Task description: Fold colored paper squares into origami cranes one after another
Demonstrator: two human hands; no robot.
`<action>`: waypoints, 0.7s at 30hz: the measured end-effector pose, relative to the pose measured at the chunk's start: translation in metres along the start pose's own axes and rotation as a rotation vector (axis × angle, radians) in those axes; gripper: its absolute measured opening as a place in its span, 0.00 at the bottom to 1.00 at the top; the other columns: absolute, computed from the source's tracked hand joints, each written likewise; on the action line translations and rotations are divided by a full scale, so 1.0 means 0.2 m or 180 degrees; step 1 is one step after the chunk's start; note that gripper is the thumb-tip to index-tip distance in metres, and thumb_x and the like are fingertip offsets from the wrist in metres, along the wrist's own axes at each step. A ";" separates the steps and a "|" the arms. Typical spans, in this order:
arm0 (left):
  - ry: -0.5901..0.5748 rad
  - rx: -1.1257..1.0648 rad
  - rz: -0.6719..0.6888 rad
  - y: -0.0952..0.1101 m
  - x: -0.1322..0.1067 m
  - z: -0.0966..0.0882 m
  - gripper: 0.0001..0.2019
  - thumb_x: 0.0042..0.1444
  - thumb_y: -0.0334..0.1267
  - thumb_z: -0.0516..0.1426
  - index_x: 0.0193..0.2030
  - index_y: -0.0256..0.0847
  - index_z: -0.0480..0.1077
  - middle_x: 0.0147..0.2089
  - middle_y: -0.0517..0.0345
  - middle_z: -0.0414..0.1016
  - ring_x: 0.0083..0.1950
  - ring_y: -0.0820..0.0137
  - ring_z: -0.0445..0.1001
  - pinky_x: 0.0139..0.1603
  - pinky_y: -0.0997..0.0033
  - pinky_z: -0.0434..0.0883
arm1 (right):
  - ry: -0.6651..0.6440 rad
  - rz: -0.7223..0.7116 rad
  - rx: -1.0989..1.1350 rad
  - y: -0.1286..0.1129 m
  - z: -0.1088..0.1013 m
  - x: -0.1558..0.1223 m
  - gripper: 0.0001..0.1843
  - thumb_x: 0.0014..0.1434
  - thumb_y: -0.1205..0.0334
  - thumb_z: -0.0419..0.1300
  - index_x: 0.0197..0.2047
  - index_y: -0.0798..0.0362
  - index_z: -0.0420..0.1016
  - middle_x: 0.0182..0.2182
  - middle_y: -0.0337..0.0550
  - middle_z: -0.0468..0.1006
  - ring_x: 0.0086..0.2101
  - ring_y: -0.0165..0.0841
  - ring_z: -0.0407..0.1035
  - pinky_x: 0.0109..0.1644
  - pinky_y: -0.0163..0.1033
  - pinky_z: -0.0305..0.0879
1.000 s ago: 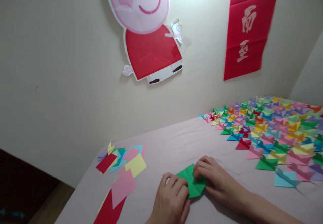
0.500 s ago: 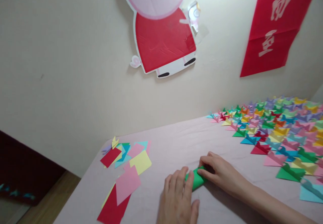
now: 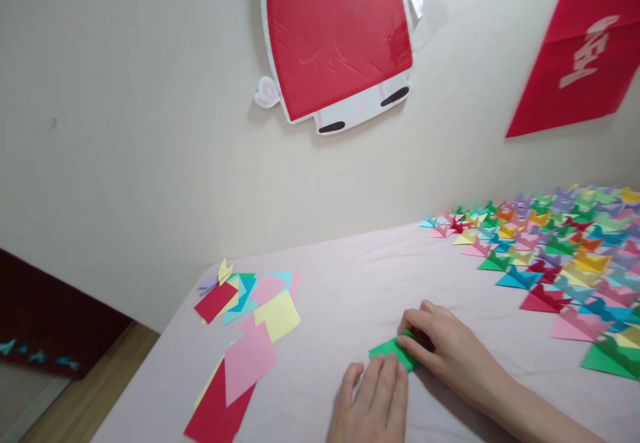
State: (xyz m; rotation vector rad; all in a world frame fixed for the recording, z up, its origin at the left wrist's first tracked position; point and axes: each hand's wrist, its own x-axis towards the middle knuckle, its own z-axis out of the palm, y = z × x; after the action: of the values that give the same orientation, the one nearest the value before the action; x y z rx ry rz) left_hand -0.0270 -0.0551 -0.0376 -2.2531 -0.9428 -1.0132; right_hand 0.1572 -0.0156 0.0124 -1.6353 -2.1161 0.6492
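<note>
A folded sheet of green paper (image 3: 386,350) lies on the pale pink cloth, between my two hands. My right hand (image 3: 443,343) pinches its right end between thumb and bent fingers. The fingertips of my left hand (image 3: 373,400) rest on its near edge, with the fingers stretched out and lying fairly flat. Part of the paper is hidden under the fingers of both hands.
Loose coloured paper sheets (image 3: 250,363) lie to the left, with a small yellow folded piece (image 3: 225,271) at their back. Rows of folded paper cranes (image 3: 565,263) fill the right side. Behind the cloth (image 3: 325,283) rises a wall (image 3: 150,130) with red hangings.
My left hand has slid right and toward me along the green paper, baring its left end. My right hand keeps its hold. The view has tilted down and shifted slightly left.
</note>
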 end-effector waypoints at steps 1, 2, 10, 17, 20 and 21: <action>-0.0010 0.0011 0.0002 0.00 0.00 0.00 0.24 0.70 0.29 0.38 0.45 0.42 0.76 0.46 0.62 0.82 0.48 0.71 0.76 0.49 0.69 0.67 | 0.0024 -0.0004 -0.0010 0.00 0.00 0.00 0.10 0.62 0.60 0.54 0.30 0.51 0.73 0.30 0.44 0.73 0.35 0.38 0.67 0.40 0.42 0.60; -0.0019 0.0024 0.0007 0.00 0.00 0.00 0.24 0.70 0.29 0.38 0.45 0.42 0.76 0.46 0.62 0.81 0.48 0.71 0.76 0.49 0.69 0.67 | 0.0051 -0.0008 -0.0023 0.01 0.01 0.00 0.11 0.62 0.60 0.54 0.30 0.51 0.73 0.30 0.44 0.73 0.35 0.38 0.67 0.40 0.42 0.60; -0.0204 0.0136 0.0095 0.00 -0.04 0.01 0.22 0.69 0.29 0.40 0.47 0.42 0.76 0.51 0.59 0.79 0.50 0.69 0.74 0.52 0.68 0.66 | 0.0040 -0.0039 -0.0176 0.01 0.02 0.00 0.10 0.63 0.61 0.53 0.32 0.51 0.72 0.30 0.43 0.72 0.34 0.38 0.68 0.40 0.42 0.60; -0.0286 0.0289 0.0170 0.00 -0.05 0.01 0.20 0.69 0.31 0.42 0.48 0.43 0.76 0.54 0.60 0.78 0.54 0.69 0.73 0.56 0.68 0.65 | 0.0088 -0.0087 -0.0234 0.00 0.03 0.00 0.10 0.63 0.61 0.52 0.32 0.51 0.72 0.29 0.43 0.72 0.34 0.38 0.68 0.39 0.41 0.60; -0.0416 0.0384 0.0343 -0.01 -0.08 0.02 0.16 0.68 0.35 0.47 0.51 0.42 0.75 0.56 0.55 0.76 0.58 0.65 0.71 0.61 0.64 0.63 | 0.0085 -0.0085 -0.0256 0.00 0.03 0.00 0.11 0.63 0.60 0.52 0.31 0.51 0.72 0.29 0.44 0.73 0.34 0.39 0.68 0.39 0.41 0.60; -0.0464 0.0408 0.0391 -0.02 -0.09 0.03 0.14 0.67 0.35 0.49 0.52 0.42 0.74 0.57 0.54 0.76 0.59 0.64 0.71 0.62 0.62 0.62 | 0.0092 -0.0089 -0.0266 0.01 0.03 0.00 0.11 0.63 0.60 0.52 0.31 0.51 0.72 0.29 0.44 0.73 0.34 0.39 0.68 0.39 0.41 0.60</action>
State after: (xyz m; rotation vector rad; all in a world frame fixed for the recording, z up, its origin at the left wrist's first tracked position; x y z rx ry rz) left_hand -0.0361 -0.0571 -0.0548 -2.2695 -0.8896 -0.7231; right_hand 0.1546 -0.0169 0.0064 -1.6453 -2.1683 0.5319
